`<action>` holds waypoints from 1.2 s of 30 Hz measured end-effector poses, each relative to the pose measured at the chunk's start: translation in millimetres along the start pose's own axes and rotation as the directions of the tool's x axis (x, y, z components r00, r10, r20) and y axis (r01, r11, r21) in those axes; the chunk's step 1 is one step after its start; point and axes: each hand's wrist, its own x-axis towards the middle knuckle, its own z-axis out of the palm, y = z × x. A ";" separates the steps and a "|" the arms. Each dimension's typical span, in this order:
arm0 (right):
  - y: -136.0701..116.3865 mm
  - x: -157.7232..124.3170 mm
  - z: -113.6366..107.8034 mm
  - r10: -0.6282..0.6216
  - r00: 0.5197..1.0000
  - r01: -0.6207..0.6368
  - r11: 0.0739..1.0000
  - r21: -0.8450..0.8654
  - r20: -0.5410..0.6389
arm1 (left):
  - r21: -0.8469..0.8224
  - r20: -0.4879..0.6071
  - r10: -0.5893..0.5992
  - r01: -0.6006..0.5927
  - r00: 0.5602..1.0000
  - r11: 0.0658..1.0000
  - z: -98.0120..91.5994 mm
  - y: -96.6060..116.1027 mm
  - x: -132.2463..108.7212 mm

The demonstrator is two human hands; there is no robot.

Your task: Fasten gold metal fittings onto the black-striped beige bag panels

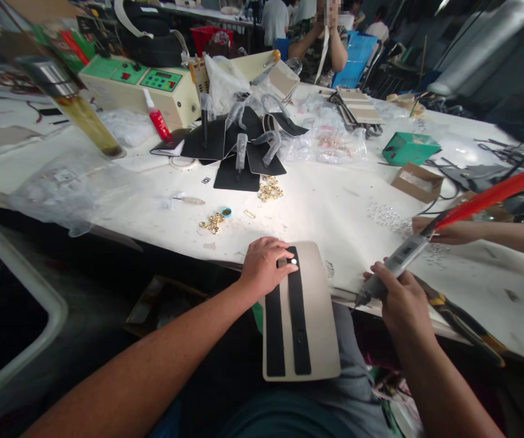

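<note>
A beige panel (321, 304) with rounded corners lies across my lap and against the table edge. Two black straps (299, 322) run lengthwise on it. My left hand (267, 264) rests at the panel's top, thumb and fingers closed around the upper end of one strap, next to a small white dot. In my right hand (403, 295) is a grey electric screwdriver (396, 264), its tip pointing down-left, to the right of the panel and apart from it. A red cord (494, 193) leads off its back end.
Gold-coloured fittings (270, 189) lie near black panels (237, 173) with plastic-wrapped handles. Yellow-black pliers (465, 325) lie by the right table edge. Another person's forearm (503, 236) reaches in from the right beside small clear pieces (387, 216). A glass bottle (84, 118) stands left.
</note>
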 end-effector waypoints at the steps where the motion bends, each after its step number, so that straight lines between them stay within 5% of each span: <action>1: -3.8 1.5 6.9 0.060 0.998 -0.061 0.993 0.101 0.010 | 0.000 -0.006 0.004 -0.004 1.000 1.000 0.6 -0.1 -0.2; 3: -15.7 -0.5 21.4 0.128 0.988 -0.147 0.945 0.292 0.085 | 0.000 -0.018 0.008 -0.008 1.000 1.000 1.9 -0.5 -0.7; 6: -43.2 -11.6 45.6 0.007 0.977 -0.095 0.908 0.409 0.212 | 0.008 -0.017 -0.001 0.001 1.000 1.000 3.4 -0.6 -1.2; 11: -82.7 -21.5 92.7 -0.314 0.872 0.134 0.892 0.433 0.376 | 0.014 0.005 -0.013 0.013 1.000 1.000 2.4 0.3 -0.7; 16: -79.8 -18.4 127.6 -0.344 0.813 0.141 0.899 0.414 0.470 | 0.016 0.020 -0.009 0.009 1.000 1.000 0.4 0.4 -0.7; 36: -66.0 -18.5 140.4 -0.451 0.751 0.347 0.891 0.293 0.483 | 0.000 0.051 -0.013 0.013 0.999 1.000 -0.9 -1.0 -0.7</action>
